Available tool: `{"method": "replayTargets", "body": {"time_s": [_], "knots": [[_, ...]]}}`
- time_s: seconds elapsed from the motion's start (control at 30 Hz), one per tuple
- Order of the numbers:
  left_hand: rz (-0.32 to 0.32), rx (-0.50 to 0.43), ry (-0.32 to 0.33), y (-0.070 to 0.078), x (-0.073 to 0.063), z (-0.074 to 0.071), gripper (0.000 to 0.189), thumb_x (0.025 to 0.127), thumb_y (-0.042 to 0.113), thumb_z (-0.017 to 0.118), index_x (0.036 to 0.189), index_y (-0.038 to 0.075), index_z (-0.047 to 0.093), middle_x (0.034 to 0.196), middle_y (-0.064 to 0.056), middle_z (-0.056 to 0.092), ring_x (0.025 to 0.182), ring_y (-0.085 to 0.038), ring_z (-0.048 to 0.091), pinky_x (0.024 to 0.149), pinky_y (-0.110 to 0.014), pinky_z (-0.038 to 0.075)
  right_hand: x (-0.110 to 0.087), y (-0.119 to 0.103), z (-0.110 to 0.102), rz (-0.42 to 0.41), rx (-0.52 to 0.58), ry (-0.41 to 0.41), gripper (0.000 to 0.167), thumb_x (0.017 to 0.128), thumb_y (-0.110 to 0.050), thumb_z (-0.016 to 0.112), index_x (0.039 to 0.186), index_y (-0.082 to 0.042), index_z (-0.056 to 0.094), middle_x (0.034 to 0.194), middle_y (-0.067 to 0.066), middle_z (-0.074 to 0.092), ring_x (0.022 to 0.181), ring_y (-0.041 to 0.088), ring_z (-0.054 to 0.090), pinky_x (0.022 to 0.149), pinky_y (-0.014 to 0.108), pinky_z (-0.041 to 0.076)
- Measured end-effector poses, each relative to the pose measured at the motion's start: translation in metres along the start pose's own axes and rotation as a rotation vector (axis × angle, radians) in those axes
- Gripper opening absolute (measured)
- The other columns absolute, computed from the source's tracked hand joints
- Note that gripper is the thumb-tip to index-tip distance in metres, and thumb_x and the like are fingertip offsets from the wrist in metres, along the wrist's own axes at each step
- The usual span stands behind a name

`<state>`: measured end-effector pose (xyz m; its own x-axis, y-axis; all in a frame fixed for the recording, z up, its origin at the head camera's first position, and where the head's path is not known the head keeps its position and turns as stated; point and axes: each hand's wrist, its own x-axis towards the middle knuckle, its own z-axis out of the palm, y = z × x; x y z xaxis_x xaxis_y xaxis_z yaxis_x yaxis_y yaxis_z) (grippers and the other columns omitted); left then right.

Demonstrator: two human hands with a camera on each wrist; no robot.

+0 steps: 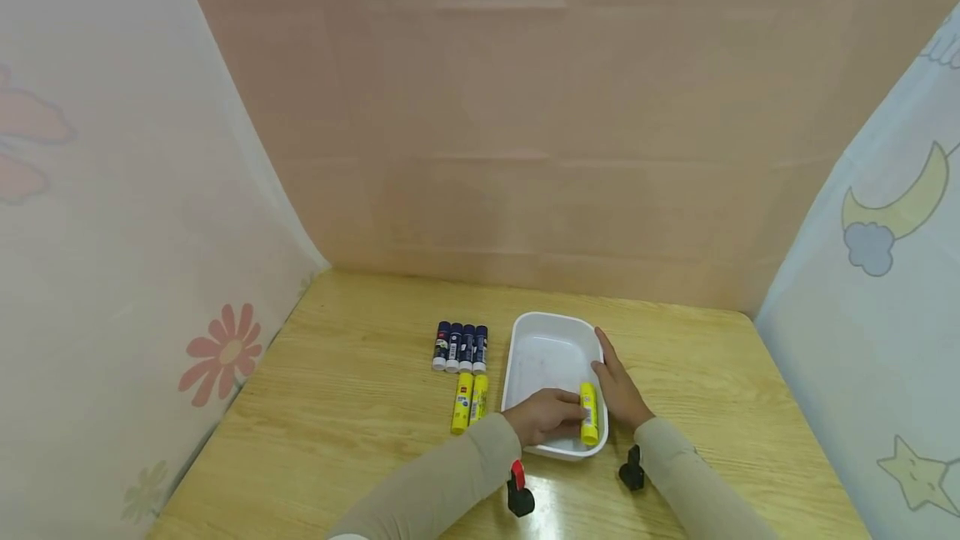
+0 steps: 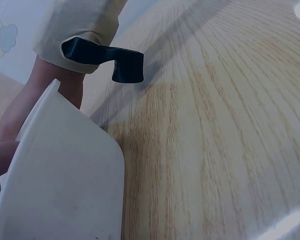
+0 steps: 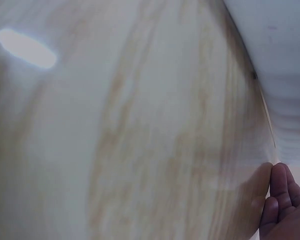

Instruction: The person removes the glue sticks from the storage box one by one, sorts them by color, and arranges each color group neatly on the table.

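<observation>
My left hand [image 1: 547, 417] reaches over the near part of the white plastic tray [image 1: 525, 332] and holds a yellow glue stick [image 1: 589, 419] by its left side. This stick is close to the tray's right wall. At that wall, my right hand [image 1: 621, 386] grips the tray, its fingers along the outside and its thumb at the rim. In the right wrist view, fingertips [image 3: 279, 175] lie against the tray's side. The left wrist view shows the tray's outer wall [image 2: 70, 170], which hides most of the left hand.
Left of the tray, several dark blue glue sticks [image 1: 467, 348] with white ends lie side by side. Two yellow glue sticks [image 1: 462, 405] lie just nearer than these, partly beside my left sleeve [image 1: 457, 473]. Pale patterned cloths hang on both sides of the wooden table [image 1: 337, 407].
</observation>
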<state>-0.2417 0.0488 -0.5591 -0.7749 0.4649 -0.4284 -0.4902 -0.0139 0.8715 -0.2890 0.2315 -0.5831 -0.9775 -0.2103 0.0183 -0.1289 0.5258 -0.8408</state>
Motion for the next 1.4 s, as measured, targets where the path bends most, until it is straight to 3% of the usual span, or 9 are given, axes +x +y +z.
{"method": "replayTargets", "body": {"time_s": [0.23,0.5,0.8,1.13,1.4], "knots": [[-0.014,0.015,0.048,0.001,0.0,0.0,0.036,0.09,0.008,0.069,0.124,-0.003,0.061,0.098,-0.006,0.067,0.087,-0.015,0.063,0.086,-0.035,0.055,0.001,-0.001,0.0,0.031,-0.008,-0.005,0.059,0.107,-0.02,0.029,0.158,-0.025,0.0,0.163,0.01,0.003,0.145,0.04,0.009,0.113,0.063,0.01],[-0.022,-0.048,0.062,0.002,0.0,0.0,0.037,0.089,0.009,0.07,0.123,-0.002,0.061,0.098,-0.007,0.067,0.086,-0.015,0.063,0.086,-0.033,0.055,0.001,0.0,0.001,0.022,-0.016,-0.009,0.059,0.107,-0.021,0.027,0.157,-0.03,-0.003,0.163,0.01,0.001,0.145,0.04,0.009,0.112,0.064,0.01],[0.041,-0.074,0.065,0.003,0.001,0.001,0.034,0.089,0.009,0.068,0.121,-0.003,0.063,0.099,-0.006,0.068,0.086,-0.014,0.062,0.086,-0.033,0.054,0.002,0.0,0.002,0.015,0.016,-0.003,0.058,0.107,-0.018,0.028,0.158,-0.021,0.001,0.162,0.012,0.006,0.145,0.041,0.013,0.113,0.063,0.013],[0.075,-0.095,0.097,0.012,-0.001,-0.002,0.041,0.087,0.009,0.07,0.126,-0.001,0.059,0.102,-0.007,0.067,0.089,-0.017,0.063,0.084,-0.031,0.055,0.001,-0.002,0.001,0.013,0.01,-0.005,0.061,0.106,-0.016,0.029,0.157,-0.03,-0.002,0.162,0.012,0.005,0.144,0.041,0.013,0.111,0.065,0.014],[0.073,-0.084,0.123,0.02,-0.01,-0.007,0.04,0.088,0.008,0.071,0.126,0.002,0.06,0.102,-0.007,0.066,0.091,-0.018,0.064,0.085,-0.032,0.055,0.0,-0.002,0.001,0.027,0.003,0.0,0.06,0.106,-0.019,0.029,0.157,-0.03,-0.001,0.162,0.012,0.006,0.144,0.041,0.014,0.111,0.063,0.017]]}}
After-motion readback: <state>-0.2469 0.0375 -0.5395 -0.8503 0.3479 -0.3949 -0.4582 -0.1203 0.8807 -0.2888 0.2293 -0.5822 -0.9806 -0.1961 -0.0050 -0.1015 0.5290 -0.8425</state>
